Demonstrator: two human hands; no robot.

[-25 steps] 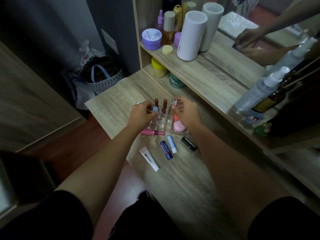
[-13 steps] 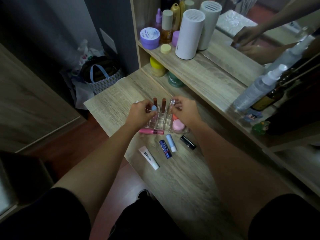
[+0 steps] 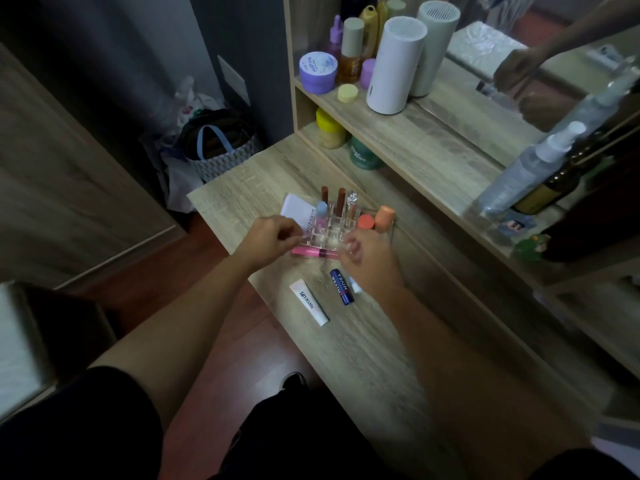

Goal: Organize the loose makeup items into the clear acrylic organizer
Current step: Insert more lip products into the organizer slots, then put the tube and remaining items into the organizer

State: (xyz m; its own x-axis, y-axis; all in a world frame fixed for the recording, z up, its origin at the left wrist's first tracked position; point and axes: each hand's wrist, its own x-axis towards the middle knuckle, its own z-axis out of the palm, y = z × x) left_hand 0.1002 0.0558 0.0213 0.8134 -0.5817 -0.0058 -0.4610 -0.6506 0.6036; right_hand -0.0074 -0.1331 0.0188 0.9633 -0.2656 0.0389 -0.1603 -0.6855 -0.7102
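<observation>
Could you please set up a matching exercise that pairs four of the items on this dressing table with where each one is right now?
Things:
1. blue lip balm stick
2. pink lip gloss
3. brown lipstick
4. white cylinder

Places:
A. standing upright in the clear organizer
B. on the upper shelf
C. lying against the organizer's front edge
D. lying on the table between the white tube and the right hand

Pairs: 1-D, 2-C, 3-A, 4-B
</observation>
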